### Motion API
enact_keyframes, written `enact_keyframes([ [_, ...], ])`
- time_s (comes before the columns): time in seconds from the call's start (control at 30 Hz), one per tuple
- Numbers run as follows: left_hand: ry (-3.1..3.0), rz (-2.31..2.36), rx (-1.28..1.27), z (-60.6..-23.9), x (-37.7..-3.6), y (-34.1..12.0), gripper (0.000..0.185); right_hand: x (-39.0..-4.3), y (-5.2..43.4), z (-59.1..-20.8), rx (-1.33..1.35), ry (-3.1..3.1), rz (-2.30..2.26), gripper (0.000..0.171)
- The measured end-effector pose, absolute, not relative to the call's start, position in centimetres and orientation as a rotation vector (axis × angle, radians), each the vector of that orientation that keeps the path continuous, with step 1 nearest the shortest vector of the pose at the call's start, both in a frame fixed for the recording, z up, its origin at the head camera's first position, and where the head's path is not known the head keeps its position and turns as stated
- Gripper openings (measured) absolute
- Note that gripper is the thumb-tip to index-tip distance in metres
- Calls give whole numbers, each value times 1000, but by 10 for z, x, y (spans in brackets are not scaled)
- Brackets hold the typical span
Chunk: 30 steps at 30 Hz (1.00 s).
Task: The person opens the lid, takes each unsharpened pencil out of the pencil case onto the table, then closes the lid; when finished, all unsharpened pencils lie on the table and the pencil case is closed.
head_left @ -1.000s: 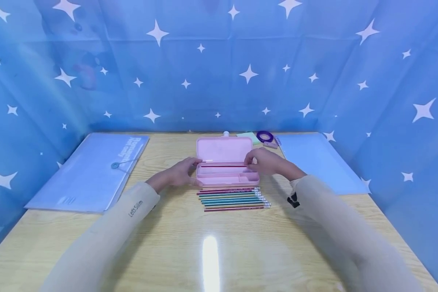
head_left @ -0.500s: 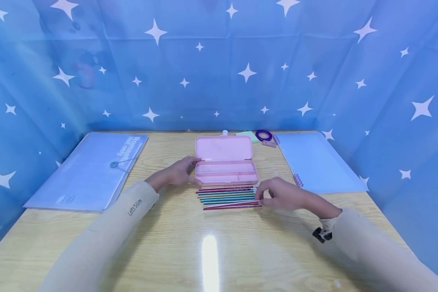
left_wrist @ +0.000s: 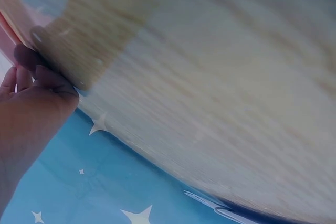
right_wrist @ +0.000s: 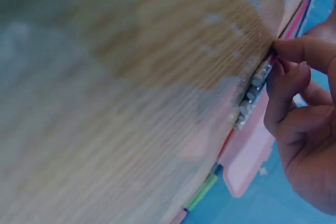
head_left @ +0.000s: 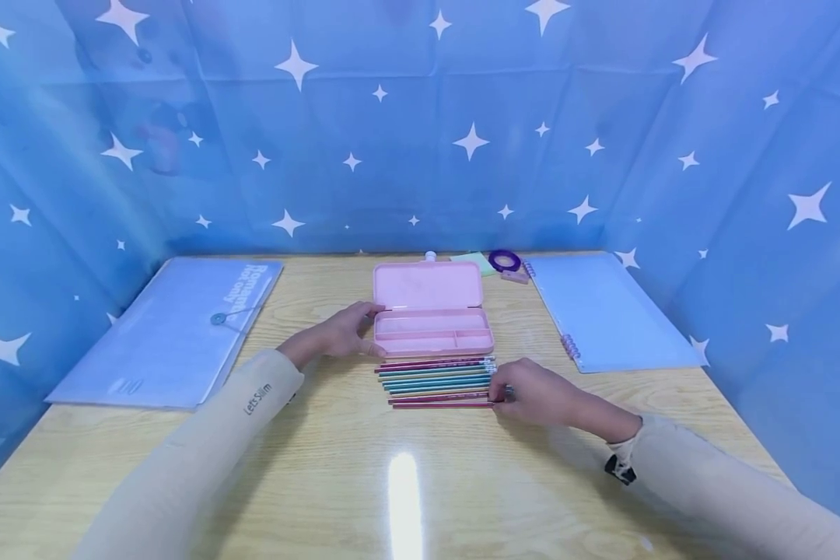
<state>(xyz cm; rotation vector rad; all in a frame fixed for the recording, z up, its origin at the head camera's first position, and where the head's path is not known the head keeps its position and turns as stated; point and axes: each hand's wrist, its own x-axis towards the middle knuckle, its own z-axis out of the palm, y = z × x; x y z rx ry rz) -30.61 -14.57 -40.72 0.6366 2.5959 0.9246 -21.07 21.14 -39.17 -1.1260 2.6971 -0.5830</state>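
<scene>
An open pink pencil case (head_left: pixel 432 333) lies at the middle of the wooden table (head_left: pixel 406 482), its lid (head_left: pixel 428 285) laid back and its tray looking empty. My left hand (head_left: pixel 372 330) holds the case's left end, thumb at the front and fingers at the back; the left wrist view shows those fingers (left_wrist: pixel 37 74) against the pink edge. Several coloured pencils (head_left: pixel 437 379) lie in a row in front of the case. My right hand (head_left: pixel 498 395) pinches the eraser end of the nearest red pencil (head_left: pixel 441 404). In the right wrist view its fingertips (right_wrist: pixel 281 51) sit on that end beside the erasers (right_wrist: pixel 252 90).
A blue string-tie folder (head_left: pixel 168 330) lies at the left and a blue spiral notebook (head_left: pixel 602 311) at the right. A purple tape roll (head_left: pixel 505 260) and green sticky notes (head_left: pixel 477 261) sit behind the case. Star-patterned blue cloth (head_left: pixel 420 155) walls in three sides.
My right hand has come from over the case, where it held a red pencil, down to the near right end of the pencil row. The left hand has stayed put.
</scene>
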Motion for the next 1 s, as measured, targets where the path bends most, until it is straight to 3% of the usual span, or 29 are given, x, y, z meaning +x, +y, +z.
enact_keyframes([
  [0.6,2601,927,642,-404,-305,-144,96,-218,204,-371,-977,2765,-630,15],
  [0.7,2606,946,629,-405,-305,-145,101,-235,207,-365,-954,2712,-714,29],
  [1.0,2567,1033,581,-412,-306,-146,117,-309,226,-377,-722,2638,-855,95],
])
